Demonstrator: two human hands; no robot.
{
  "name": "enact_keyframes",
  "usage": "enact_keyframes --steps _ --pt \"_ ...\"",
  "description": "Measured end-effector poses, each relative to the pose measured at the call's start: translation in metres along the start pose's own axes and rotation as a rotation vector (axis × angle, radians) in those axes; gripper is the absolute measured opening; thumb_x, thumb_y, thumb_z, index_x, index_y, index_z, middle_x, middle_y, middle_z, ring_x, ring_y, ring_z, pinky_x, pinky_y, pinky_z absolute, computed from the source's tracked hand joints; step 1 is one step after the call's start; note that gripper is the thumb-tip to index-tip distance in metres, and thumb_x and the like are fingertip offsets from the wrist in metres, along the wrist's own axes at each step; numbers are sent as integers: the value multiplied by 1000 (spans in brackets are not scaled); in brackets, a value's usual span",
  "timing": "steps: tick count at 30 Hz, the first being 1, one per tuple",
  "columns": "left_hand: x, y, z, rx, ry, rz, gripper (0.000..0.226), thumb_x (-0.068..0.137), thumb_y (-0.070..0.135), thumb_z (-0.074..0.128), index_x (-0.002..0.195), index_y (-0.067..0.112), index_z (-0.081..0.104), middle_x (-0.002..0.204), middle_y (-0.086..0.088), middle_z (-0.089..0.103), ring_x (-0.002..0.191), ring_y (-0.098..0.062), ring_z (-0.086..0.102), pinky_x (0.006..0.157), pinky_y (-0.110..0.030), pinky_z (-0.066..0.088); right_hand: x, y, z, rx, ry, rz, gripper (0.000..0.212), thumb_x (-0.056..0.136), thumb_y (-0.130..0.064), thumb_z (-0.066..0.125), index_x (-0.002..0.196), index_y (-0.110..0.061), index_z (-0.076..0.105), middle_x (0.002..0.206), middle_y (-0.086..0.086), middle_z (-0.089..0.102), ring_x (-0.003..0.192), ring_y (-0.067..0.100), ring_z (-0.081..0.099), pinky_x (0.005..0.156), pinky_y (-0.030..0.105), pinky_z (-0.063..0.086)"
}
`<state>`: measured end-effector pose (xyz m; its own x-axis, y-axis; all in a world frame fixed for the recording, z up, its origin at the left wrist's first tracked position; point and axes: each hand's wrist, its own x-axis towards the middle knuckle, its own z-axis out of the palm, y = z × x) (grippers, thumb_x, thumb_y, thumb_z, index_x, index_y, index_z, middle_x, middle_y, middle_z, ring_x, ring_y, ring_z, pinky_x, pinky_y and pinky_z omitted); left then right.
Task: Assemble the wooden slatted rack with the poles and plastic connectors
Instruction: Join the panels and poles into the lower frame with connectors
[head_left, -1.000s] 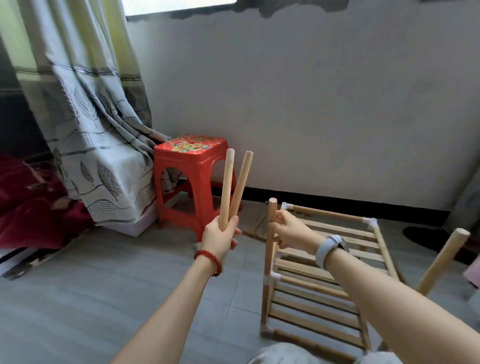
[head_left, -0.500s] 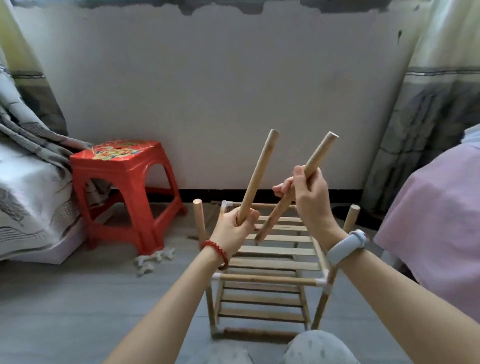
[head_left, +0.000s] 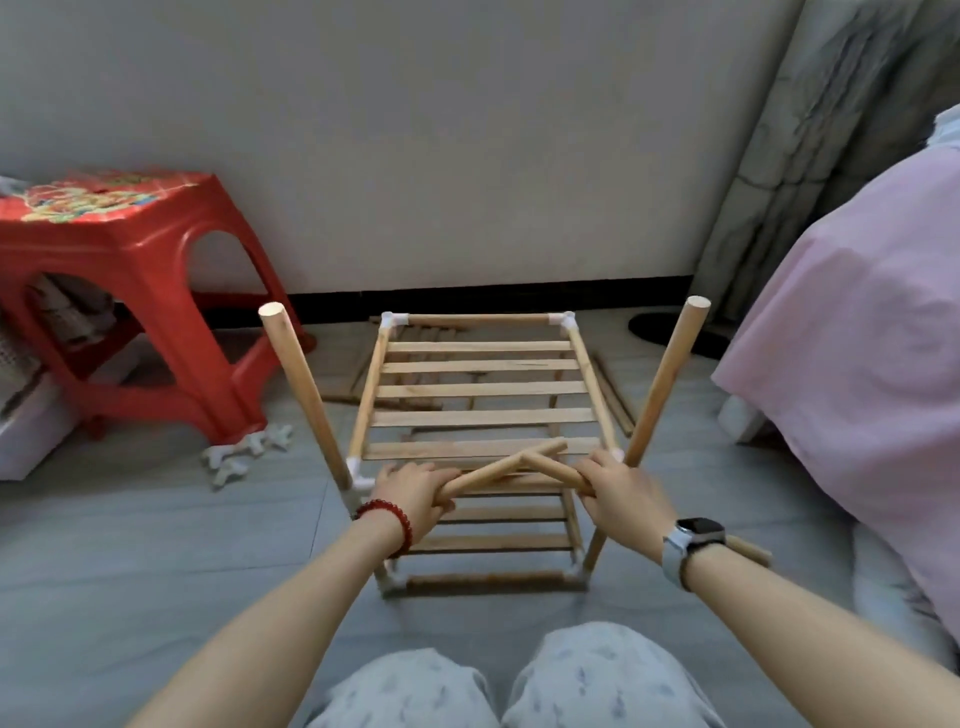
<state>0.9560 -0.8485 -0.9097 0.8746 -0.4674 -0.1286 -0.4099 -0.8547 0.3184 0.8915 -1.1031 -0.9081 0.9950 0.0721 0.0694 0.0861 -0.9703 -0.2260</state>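
Observation:
A wooden slatted rack stands on the floor in front of my knees, with two slatted shelves and white plastic connectors at its corners. Two upright poles rise from its near corners, one on the left and one on the right. My left hand grips a loose pole that points right and away. My right hand grips a second loose pole that points left. The two loose poles cross above the near edge of the upper shelf.
A red plastic stool stands at the left. Loose white connectors lie on the floor by its leg. Spare wooden slats lie behind the rack. A pink-covered bed fills the right side, with a curtain behind it.
Both hands have come down from chest height to the rack's near edge, and the two loose poles now lie low and crossed. The camera has tilted down and right.

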Motion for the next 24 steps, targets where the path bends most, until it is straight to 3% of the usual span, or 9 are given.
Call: enact_keyframes --steps 4,8,11,14,18,20,22,24 --pt "5 -8 11 -101 131 23 13 89 19 58 96 28 65 97 8 64 95 -14 59 88 -34 46 -21 14 -2 68 129 -171 20 72 -3 72 89 -8 64 78 7 63 52 29 59 43 32 45" --pt "6 -22 10 94 173 70 17 91 19 54 102 29 63 94 9 65 88 -13 60 71 -25 44 -38 35 -2 -51 -14 -24 12 87 -19 56 93 -12 63 83 6 69 74 30 63 60 30 38" --pt "1 -39 0 232 196 -45 17 92 18 49 98 29 60 91 7 63 87 -15 61 66 -24 38 -42 41 -2 -32 -7 88 14 88 -17 52 98 -14 61 87 6 68 80 31 61 62 33 38" --pt "-11 -58 -17 251 166 -215 21 92 14 44 96 27 59 93 2 59 88 -19 58 69 -29 42 -37 36 -6 24 6 25 32 87 -13 53 118 -20 59 107 -1 67 91 25 62 72 33 47" --pt "-36 -74 -31 77 186 -381 23 91 9 44 81 27 55 88 0 56 85 -23 58 67 -35 49 -14 0 -5 -17 -121 -169 58 91 -21 50 143 -34 29 122 -10 57 100 17 59 78 30 49" --pt "-47 -74 -34 11 227 -418 20 93 18 48 79 30 55 86 2 60 84 -22 59 66 -34 50 -5 -20 0 1 -220 -193 54 93 -21 50 142 -33 32 123 -9 57 103 15 58 80 28 48" --pt "-61 -73 -36 -90 286 -448 17 93 24 50 79 32 56 84 2 62 82 -22 59 69 -35 51 1 -34 5 101 -220 -187 35 94 -21 51 127 -31 51 119 -5 63 104 17 59 82 28 48" --pt "-72 -74 -38 -192 339 -472 17 92 24 52 78 32 57 84 0 63 82 -24 59 72 -38 52 4 -42 8 185 -232 -179 22 95 -19 50 112 -30 59 113 -1 66 102 20 61 81 30 49"
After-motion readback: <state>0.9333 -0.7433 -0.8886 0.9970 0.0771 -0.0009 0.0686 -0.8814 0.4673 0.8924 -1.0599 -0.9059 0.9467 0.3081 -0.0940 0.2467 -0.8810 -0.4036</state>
